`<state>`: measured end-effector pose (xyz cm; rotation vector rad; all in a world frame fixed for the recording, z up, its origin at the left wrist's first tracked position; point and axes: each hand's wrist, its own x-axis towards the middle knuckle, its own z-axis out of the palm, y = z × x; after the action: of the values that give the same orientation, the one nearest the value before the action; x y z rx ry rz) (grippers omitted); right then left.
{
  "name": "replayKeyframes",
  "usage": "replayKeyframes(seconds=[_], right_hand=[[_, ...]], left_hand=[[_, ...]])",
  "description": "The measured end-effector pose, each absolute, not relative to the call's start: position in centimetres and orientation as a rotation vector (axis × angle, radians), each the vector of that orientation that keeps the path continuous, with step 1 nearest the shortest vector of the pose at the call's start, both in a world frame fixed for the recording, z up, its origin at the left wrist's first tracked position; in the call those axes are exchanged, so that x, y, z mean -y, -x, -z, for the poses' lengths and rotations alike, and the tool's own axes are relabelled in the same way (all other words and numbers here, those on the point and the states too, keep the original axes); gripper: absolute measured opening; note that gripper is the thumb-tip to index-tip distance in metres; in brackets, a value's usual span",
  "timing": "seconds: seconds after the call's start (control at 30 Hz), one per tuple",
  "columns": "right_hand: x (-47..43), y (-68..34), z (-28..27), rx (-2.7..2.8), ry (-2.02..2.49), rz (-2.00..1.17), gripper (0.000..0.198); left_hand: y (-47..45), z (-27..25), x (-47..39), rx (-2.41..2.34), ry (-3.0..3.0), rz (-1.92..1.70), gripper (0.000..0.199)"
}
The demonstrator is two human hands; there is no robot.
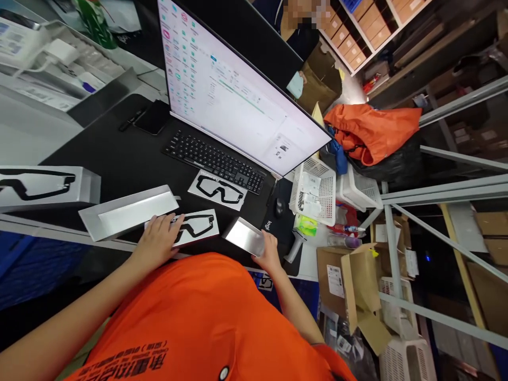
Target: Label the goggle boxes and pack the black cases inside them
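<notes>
Left hand flat on box (glossy, perhaps card).

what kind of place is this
Probably a warehouse packing desk: shelves of cardboard boxes behind the monitor, and boxed goggles on the desk, one goggle box under the left hand.
</notes>
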<state>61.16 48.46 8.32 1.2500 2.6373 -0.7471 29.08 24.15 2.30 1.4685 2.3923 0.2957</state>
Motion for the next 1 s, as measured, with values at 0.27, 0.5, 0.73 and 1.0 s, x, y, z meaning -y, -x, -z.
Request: replayKeyframes(seconds=[0.27, 0.5, 0.73, 1.0], right_hand=[[-48.8, -60.4, -7.5, -2.549, -1.004, 0.797, 0.107], [-48.6, -58.8, -8.7, -2.535, -0.764, 0.541, 0.105], [-45.5, -53.5, -7.7, -2.535, -0.772, 0.909, 0.132], [-43.0, -45.7, -8.5, -2.498, -0.348, 0.778, 0.120]], left_hand=[[-29.9, 0.5, -21.9, -2.229, -1.656, -0.633, 0.070], [-30.8, 1.1, -22.1, -2.204, -1.694, -0.595, 0.074], [-30.8, 0.7, -23.2, -2.196, -1.584, -0.532, 0.076], [-31.6, -1.2, -23.4, -2.208, -1.568, -0.497, 0.077]])
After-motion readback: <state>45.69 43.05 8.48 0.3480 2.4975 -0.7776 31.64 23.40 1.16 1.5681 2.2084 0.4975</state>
